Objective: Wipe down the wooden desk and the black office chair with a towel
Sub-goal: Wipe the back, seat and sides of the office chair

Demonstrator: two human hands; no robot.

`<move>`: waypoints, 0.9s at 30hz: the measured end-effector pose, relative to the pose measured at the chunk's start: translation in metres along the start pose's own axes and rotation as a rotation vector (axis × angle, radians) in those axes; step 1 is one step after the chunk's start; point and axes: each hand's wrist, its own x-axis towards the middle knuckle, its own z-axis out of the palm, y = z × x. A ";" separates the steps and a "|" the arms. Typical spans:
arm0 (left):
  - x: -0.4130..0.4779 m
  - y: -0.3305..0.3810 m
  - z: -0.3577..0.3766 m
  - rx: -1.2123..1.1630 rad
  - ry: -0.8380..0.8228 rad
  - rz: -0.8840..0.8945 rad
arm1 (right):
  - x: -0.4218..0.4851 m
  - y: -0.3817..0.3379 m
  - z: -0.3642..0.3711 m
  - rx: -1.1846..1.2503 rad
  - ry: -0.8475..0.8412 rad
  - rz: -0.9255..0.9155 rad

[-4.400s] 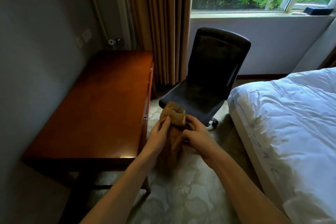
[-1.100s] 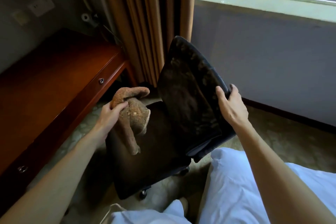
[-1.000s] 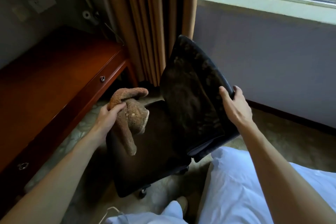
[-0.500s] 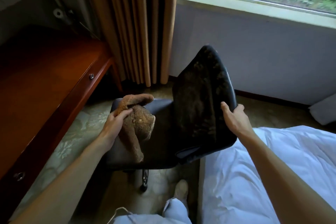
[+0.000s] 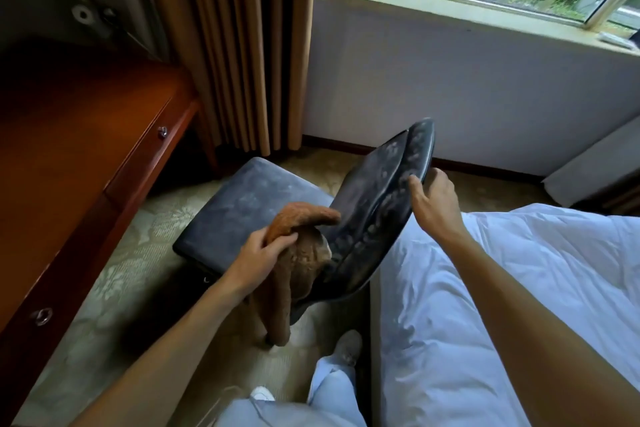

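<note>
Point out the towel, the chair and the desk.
towel (image 5: 308,263), head view, bunched middle
chair (image 5: 249,208), head view, seat top
desk (image 5: 76,156), head view, bare top

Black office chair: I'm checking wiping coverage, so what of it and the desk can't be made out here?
- Head view: base and wheels, in shadow under the seat, behind the towel and left hand.
- Head view: the backrest, far face turned away; the right hand grips its edge.
- Head view: the desk, left part cut off by the frame edge, far end lost in shadow.
</note>
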 end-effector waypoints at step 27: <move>-0.009 0.081 0.138 0.885 0.238 0.196 | 0.044 0.024 0.040 0.314 0.063 -0.815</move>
